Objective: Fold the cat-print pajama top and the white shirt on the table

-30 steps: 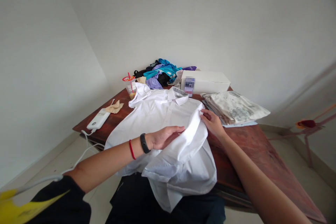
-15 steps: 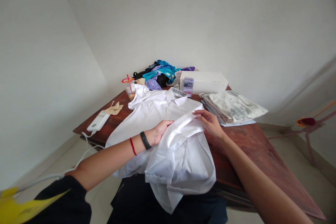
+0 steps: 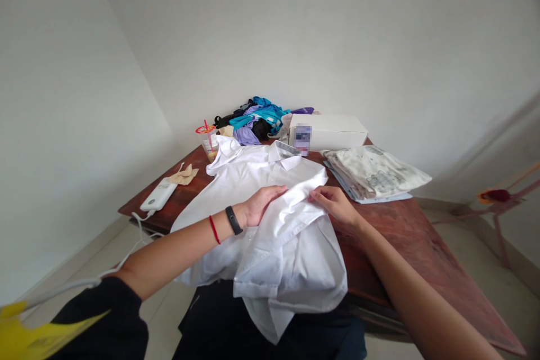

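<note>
A white collared shirt [image 3: 236, 180] lies spread over the table, its collar at the far end. Its right side is folded inward, and the hem hangs over the near edge above my lap. My left hand [image 3: 262, 206] is at the inner edge of the folded part, thumb stretched forward, the other fingers partly hidden by the cloth; it appears to hold the fold. Across from it, my right hand [image 3: 335, 203] pinches the shirt's outer right edge between thumb and fingers.
Right of the shirt lies a stack of folded clothes [image 3: 375, 171]. Behind are a white box [image 3: 333, 130] and a heap of clothes [image 3: 261, 118]. A plastic cup with a straw [image 3: 208, 143], a crumpled brown paper [image 3: 184, 175] and a cabled white power bank [image 3: 158, 194] are on the left.
My right hand has come down a little along the shirt's right edge, its fingers drawing in. My left hand has slid slightly forward along the fold.
</note>
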The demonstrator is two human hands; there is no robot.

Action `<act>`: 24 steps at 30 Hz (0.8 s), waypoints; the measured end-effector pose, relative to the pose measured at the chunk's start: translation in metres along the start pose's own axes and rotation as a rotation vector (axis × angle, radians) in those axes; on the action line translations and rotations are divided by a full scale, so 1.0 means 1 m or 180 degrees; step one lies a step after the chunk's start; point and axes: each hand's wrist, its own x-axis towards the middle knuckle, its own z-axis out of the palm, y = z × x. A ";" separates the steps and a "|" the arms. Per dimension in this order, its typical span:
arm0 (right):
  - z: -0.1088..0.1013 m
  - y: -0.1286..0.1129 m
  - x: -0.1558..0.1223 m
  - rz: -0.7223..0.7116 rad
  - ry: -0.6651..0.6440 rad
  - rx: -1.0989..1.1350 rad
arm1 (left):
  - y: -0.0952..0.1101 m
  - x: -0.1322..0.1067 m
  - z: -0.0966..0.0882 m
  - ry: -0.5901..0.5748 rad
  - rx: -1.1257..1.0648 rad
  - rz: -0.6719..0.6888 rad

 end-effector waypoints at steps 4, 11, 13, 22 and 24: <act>0.003 0.002 0.000 -0.0189 -0.0019 0.0060 | 0.001 -0.002 -0.008 -0.0107 -0.0278 -0.0034; 0.009 0.010 0.000 -0.0132 -0.0076 0.0338 | 0.004 -0.011 -0.006 0.0024 -0.0029 0.0067; 0.008 0.008 0.000 -0.0154 -0.0130 0.0342 | 0.005 -0.015 -0.005 -0.0010 -0.0039 0.0131; 0.002 0.006 0.000 -0.0240 -0.0385 0.0133 | 0.006 -0.016 -0.018 0.0043 0.0134 -0.0124; 0.001 0.007 0.001 -0.0200 -0.0413 0.0088 | 0.003 -0.013 -0.026 0.0245 0.0104 -0.0392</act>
